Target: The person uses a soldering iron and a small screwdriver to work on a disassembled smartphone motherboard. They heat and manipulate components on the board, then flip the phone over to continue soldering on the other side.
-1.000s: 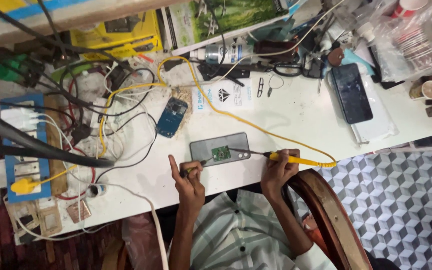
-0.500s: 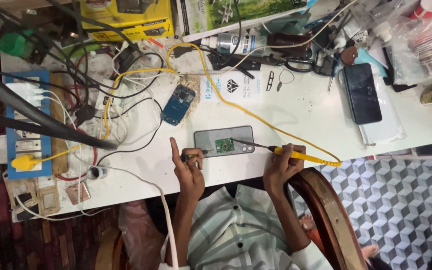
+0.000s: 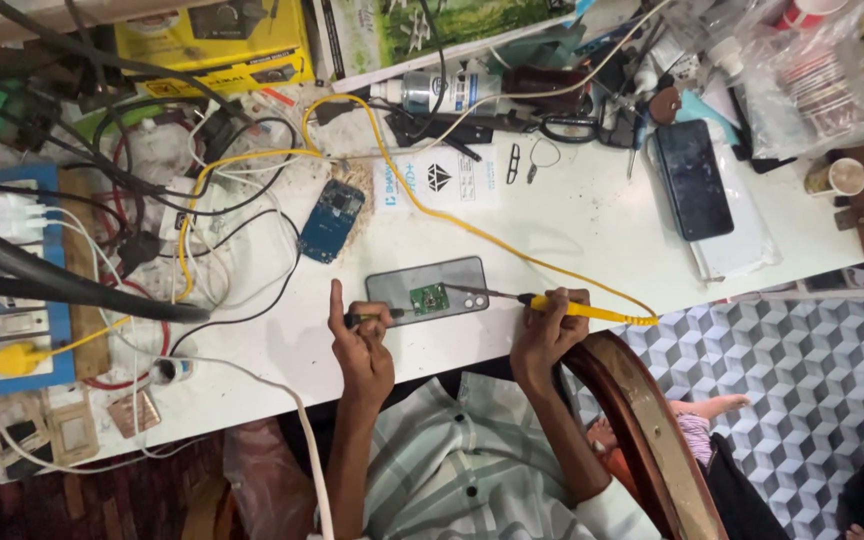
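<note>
Since 0.5 s ago only the view shifted; small green circuit board (image 3: 430,298) stays on the grey phone (image 3: 428,290) near the bench's front edge—light, stiff, fragile, best gripped by edges—left hand (image 3: 360,335) pinching tweezers (image 3: 372,317), right hand (image 3: 542,330) grasping the yellow soldering iron (image 3: 562,303).

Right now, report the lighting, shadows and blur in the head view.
Head view: even overhead light on the white bench; soft shadows under the yellow-handled soldering iron and left hand; small green circuit board reasonably sharp; edges distorted by the wide lens.
</note>
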